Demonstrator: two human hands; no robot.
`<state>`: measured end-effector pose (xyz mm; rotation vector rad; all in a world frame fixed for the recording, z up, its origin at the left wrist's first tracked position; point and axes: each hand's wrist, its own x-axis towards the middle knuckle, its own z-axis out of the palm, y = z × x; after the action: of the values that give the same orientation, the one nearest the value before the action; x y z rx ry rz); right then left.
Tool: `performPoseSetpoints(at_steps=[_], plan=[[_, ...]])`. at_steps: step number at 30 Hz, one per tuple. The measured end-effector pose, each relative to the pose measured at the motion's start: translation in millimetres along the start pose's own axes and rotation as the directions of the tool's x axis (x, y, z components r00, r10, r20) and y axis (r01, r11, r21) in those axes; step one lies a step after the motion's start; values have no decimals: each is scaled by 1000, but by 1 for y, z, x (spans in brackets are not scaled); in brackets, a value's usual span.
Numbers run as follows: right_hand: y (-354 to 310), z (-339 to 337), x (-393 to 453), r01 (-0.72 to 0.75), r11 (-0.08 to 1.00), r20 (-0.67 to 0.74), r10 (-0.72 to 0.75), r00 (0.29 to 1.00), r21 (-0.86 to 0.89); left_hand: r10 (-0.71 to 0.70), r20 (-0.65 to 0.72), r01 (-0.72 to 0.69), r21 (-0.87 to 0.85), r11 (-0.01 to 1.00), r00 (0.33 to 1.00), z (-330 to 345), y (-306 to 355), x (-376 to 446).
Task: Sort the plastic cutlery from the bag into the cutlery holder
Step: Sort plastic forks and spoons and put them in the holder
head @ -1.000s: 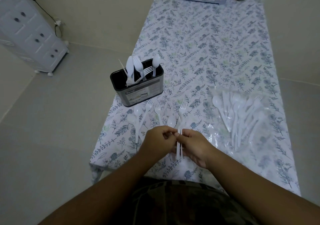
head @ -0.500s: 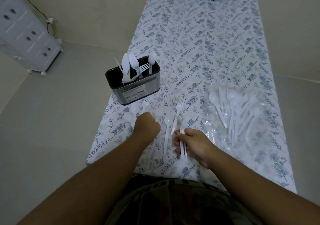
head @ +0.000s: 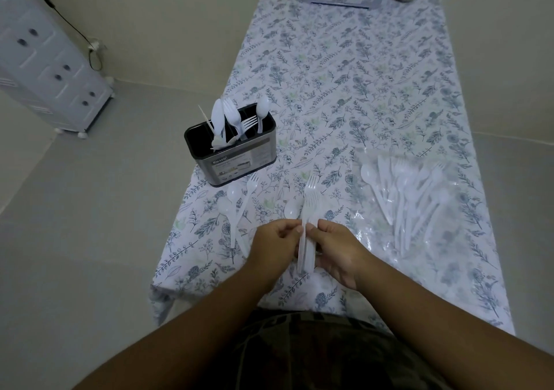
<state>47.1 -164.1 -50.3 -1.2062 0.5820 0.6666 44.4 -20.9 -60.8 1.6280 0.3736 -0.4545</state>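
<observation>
We note that the left hand, down on the cloth half a second ago, has come back to the right hand; both now pinch a stack of white forks at lower centre, tines pointing up the frame. The black cutlery holder, left of centre, contains upright spoons and forks; its compartments we cannot separate. The clear bag, at right, still holds mixed cutlery. Loose spoons and a fork lie below the holder.
</observation>
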Motion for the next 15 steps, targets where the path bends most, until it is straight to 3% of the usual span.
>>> performPoseSetpoints(at_steps=[3,6,10,15], plan=[[3,-11,-4,1,998,13,-2,1000,56,188,4,-182,285,941,982,9,4,0],[6,-24,-3,21,1000,-32,-20,999,23,376,91,-360,558,747,922,20,13,-1],[5,-39,-3,-2,1000,-107,3,994,2,300,11,-223,697,682,954,25,13,29],[5,-52,-6,-17,1000,-110,19,994,19,223,-20,-93,869,485,975,32,6,55]])
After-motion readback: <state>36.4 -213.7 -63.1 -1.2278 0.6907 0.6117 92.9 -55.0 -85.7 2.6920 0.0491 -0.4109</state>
